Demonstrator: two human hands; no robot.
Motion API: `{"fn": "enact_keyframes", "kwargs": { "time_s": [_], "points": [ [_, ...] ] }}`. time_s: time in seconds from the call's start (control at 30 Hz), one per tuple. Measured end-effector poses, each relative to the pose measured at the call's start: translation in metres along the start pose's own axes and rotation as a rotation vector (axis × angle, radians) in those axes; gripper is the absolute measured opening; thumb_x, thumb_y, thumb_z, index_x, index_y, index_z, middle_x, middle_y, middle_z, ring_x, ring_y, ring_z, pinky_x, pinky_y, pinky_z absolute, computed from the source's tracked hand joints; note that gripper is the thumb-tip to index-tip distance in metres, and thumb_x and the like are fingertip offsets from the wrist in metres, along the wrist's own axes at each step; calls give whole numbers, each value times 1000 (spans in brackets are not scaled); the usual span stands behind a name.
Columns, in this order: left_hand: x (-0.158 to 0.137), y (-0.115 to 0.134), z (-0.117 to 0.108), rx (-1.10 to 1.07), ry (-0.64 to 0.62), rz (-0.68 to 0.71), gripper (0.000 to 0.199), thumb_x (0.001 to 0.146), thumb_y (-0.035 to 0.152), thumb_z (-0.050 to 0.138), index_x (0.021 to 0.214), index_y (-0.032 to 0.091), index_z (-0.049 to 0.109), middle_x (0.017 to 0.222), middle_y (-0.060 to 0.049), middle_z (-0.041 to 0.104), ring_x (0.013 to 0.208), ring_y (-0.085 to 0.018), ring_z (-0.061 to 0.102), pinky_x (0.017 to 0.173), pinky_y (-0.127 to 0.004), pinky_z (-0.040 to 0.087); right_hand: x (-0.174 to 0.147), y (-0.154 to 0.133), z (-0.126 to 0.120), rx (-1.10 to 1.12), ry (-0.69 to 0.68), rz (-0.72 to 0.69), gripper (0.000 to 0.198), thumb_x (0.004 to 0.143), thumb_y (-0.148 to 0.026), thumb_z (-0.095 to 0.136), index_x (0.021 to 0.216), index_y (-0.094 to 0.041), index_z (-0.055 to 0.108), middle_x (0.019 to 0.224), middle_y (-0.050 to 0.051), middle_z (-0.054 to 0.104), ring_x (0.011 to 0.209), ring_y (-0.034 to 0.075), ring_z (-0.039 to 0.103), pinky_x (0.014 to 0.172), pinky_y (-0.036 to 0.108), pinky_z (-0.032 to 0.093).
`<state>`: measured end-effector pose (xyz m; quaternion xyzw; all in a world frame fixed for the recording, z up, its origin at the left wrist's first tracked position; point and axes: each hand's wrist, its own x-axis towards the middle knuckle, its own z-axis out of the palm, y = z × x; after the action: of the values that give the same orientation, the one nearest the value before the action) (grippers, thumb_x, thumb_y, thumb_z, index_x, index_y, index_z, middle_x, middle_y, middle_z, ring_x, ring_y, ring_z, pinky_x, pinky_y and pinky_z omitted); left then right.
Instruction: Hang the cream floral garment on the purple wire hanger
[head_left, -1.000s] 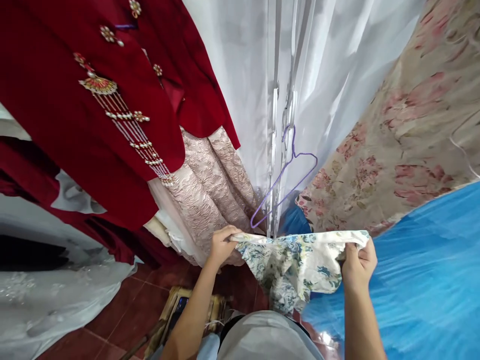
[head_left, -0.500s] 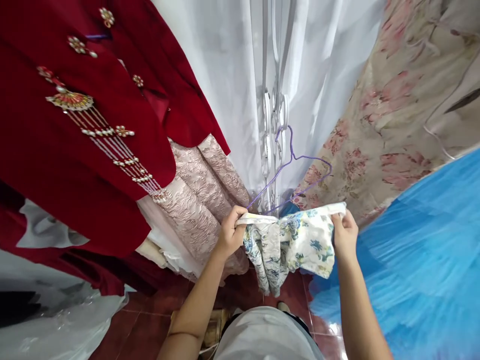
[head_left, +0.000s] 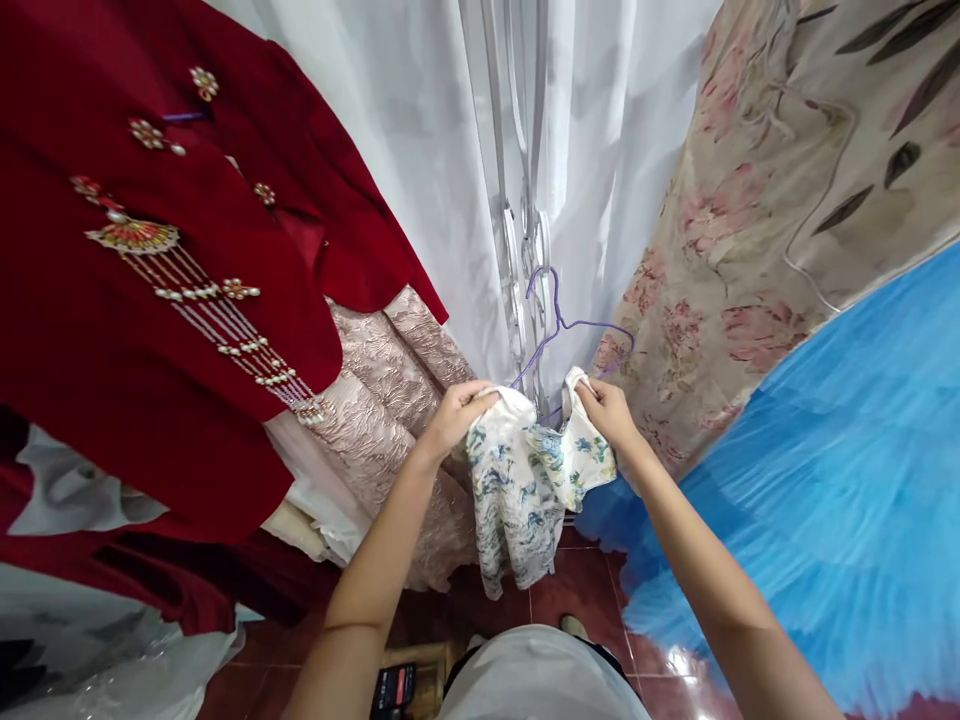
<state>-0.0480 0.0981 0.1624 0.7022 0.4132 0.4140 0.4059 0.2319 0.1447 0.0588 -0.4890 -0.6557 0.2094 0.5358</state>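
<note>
Between my hands hangs a small white garment with a blue, green and yellow floral print point(head_left: 510, 490). My left hand point(head_left: 459, 415) grips its white top edge on the left side. Its right part is pinched by my right hand point(head_left: 606, 408), with the cloth sagging between. Just behind the cloth is a purple wire hanger point(head_left: 559, 322), hook upward; its lower part is partly hidden by the garment and my hands. Whether the garment is on the hanger, I cannot tell.
White hangers point(head_left: 544, 240) hang before a white curtain point(head_left: 405, 120). On the left are a red jacket with beaded trim point(head_left: 247, 200) and a pink textured skirt point(head_left: 367, 390). A floral beige dress point(head_left: 727, 230) and blue tulle point(head_left: 810, 480) fill the right. Below is a red tiled floor point(head_left: 585, 590).
My right hand has moved left, closer to my left hand, so the garment is no longer stretched wide. The hanger appears slightly further left as the view shifts.
</note>
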Motion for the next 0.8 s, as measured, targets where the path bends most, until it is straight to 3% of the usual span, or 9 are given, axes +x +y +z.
{"fn": "enact_keyframes", "kwargs": {
  "time_s": [0.13, 0.27, 0.33, 0.4, 0.47, 0.5, 0.57, 0.7, 0.8],
  "points": [
    [30, 26, -3, 451, 61, 166, 21, 93, 31, 55, 94, 19, 72, 99, -5, 67, 98, -23, 62, 89, -33, 47, -22, -15, 11, -15, -16, -28, 41, 93, -45, 52, 63, -18, 54, 58, -3, 46, 57, 13, 40, 56, 26, 28],
    [32, 37, 5, 724, 200, 186, 21, 96, 25, 49, 99, 22, 70, 102, -6, 66, 93, -23, 64, 85, -34, 49, -51, -22, 9, 72, -28, -1, 37, 91, -44, 55, 67, -17, 63, 59, -2, 51, 58, 15, 46, 56, 25, 33],
    [28, 33, 8, 704, 258, 263, 19, 95, 24, 51, 98, 21, 70, 100, -5, 68, 92, -21, 65, 85, -32, 49, -60, -16, -4, 112, 146, 26, 36, 93, -43, 52, 80, -16, 71, 71, 1, 62, 67, 18, 54, 62, 27, 41],
    [26, 26, 11, 662, 310, 349, 16, 94, 24, 55, 95, 20, 71, 96, -4, 70, 93, -20, 66, 86, -30, 49, -59, -4, -24, 109, 440, 32, 37, 94, -43, 50, 90, -16, 75, 85, 6, 68, 79, 21, 60, 71, 30, 47],
    [25, 20, 15, 649, 332, 384, 16, 92, 24, 58, 94, 19, 73, 95, -4, 72, 92, -20, 67, 86, -29, 50, -45, 9, -44, 71, 669, -6, 35, 92, -42, 52, 91, -16, 76, 95, 9, 69, 90, 23, 61, 81, 34, 48],
    [25, 19, 18, 650, 329, 383, 16, 91, 24, 59, 94, 18, 74, 95, -4, 73, 91, -20, 68, 86, -29, 50, -34, 14, -52, 53, 721, -31, 33, 91, -41, 54, 88, -16, 75, 97, 9, 69, 94, 23, 61, 85, 35, 48],
    [27, 17, 24, 652, 324, 367, 18, 91, 24, 59, 96, 18, 76, 96, -5, 74, 90, -19, 69, 85, -29, 51, -9, 22, -64, 52, 718, -45, 33, 90, -42, 54, 78, -17, 72, 88, 7, 65, 90, 22, 59, 84, 35, 48],
    [29, 15, 29, 664, 356, 336, 22, 92, 29, 58, 97, 19, 77, 95, -6, 74, 89, -20, 69, 85, -30, 52, 28, 26, -79, 155, 540, 66, 41, 88, -46, 55, 57, -19, 52, 57, -2, 44, 59, 15, 43, 56, 29, 39],
    [28, 9, 19, 702, 409, 296, 20, 91, 29, 59, 96, 19, 76, 97, -7, 72, 93, -21, 67, 89, -31, 51, 29, 30, -95, 312, 368, 126, 37, 81, -48, 65, 61, -19, 57, 55, -2, 49, 54, 15, 44, 51, 28, 37]
  ]
}}
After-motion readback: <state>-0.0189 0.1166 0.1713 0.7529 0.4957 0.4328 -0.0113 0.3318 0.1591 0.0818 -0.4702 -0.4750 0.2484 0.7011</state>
